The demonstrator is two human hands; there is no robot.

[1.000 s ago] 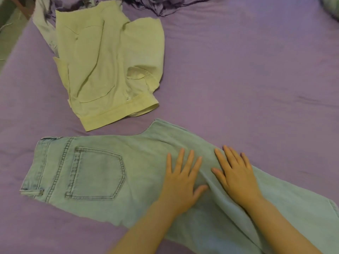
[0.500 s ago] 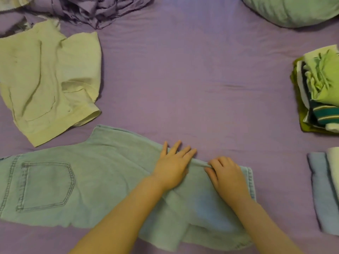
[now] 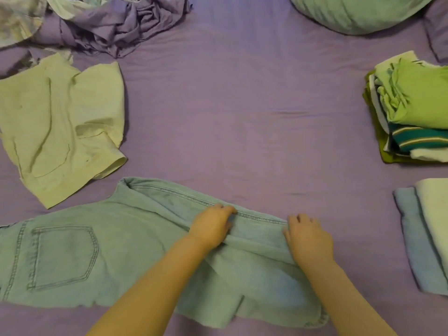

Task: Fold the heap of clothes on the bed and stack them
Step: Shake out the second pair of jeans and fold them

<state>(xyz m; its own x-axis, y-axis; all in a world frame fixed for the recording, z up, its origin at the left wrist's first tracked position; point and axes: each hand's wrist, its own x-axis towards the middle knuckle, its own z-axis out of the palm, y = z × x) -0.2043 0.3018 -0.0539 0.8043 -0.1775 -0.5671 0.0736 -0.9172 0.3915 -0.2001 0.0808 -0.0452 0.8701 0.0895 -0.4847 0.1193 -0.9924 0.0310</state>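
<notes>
The sheet (image 3: 242,105) covering the bed is showing a plain, even purple. The jeans (image 3: 109,251) are showing a pale, washed-out blue, with darker blue stitching outlining the back pocket (image 3: 64,257) and running along the seams. The shorts (image 3: 60,127) are looking a pale yellowish cream, plain all over. The heap of clothes (image 3: 116,23) is mixing crumpled purple cloth with a piece in blotchy white and pale colours. The pillow (image 3: 358,10) is appearing pale green. The stack (image 3: 417,107) is showing bright green on top, then teal with white and yellow stripes, white, and olive at the bottom. The second pile (image 3: 421,238) is pairing dusty blue with off-white
</notes>
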